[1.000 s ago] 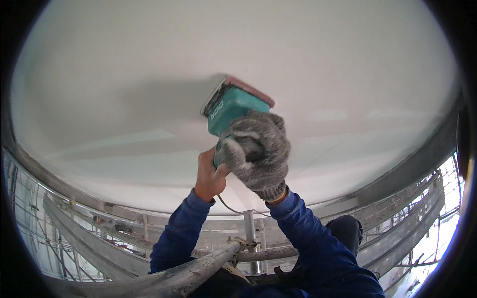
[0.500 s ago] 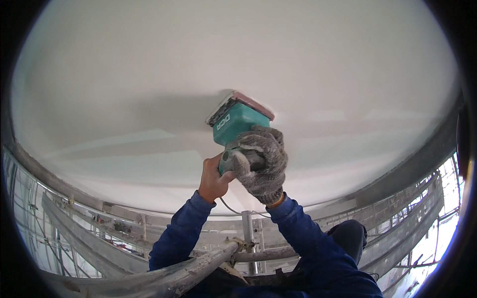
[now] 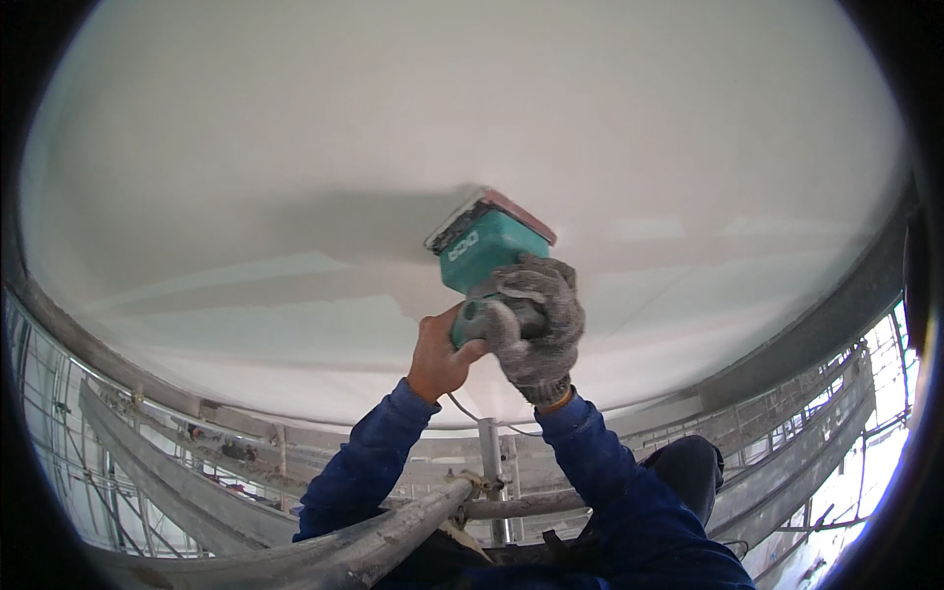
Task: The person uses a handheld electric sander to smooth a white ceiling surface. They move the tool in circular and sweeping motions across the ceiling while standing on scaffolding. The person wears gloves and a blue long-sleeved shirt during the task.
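A teal electric sheet sander (image 3: pixel 492 248) rests with its reddish sanding pad (image 3: pixel 521 211) against a broad off-white plastered surface (image 3: pixel 472 98). My right hand (image 3: pixel 541 320), in a grey knitted glove dusted white, wraps round the sander's handle. Bare, my left hand (image 3: pixel 441 359) grips the near end of that handle, its thumb pressed toward the glove. The fingers of the left hand are partly hidden behind the tool. From the handle a thin power cord (image 3: pixel 467 408) hangs down.
Below my arms a thick metal scaffold pipe (image 3: pixel 393 526) crosses at an angle, meeting an upright post (image 3: pixel 492 462) and another horizontal tube (image 3: pixel 531 505). Long grey beams (image 3: pixel 187 482) and scaffolding run along both sides. My bent knee (image 3: pixel 685 477) shows at right.
The sander, with both hands still on it, has slid slightly right and a little toward me along the surface. Its shadow has shifted with it.
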